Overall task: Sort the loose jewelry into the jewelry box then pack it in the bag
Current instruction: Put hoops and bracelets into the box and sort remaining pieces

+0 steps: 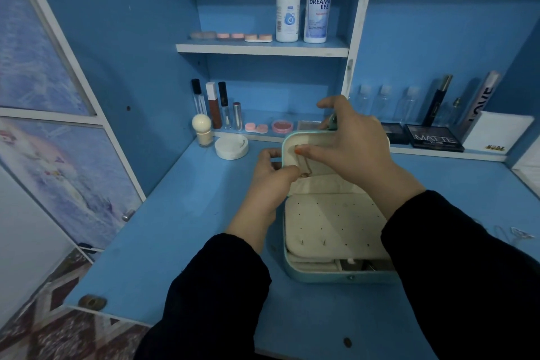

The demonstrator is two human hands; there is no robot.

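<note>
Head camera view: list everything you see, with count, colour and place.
jewelry box: one, mint green, open on the blue desk
necklace: one, gold, against the lid
solution bottles: two, white, upper shelf
lens cases: four, mostly pink, upper shelf and ledge
cosmetic tubes: four, mixed, left ledge
compact: one, white, desk
clear bottles: three, right ledge
eyeshadow palettes: two, black, right ledge
left hand: one, black-sleeved, pinching the necklace
right hand: one, black-sleeved, gripping the lid

Dim bluish light (wide-angle bowing at edges)
</note>
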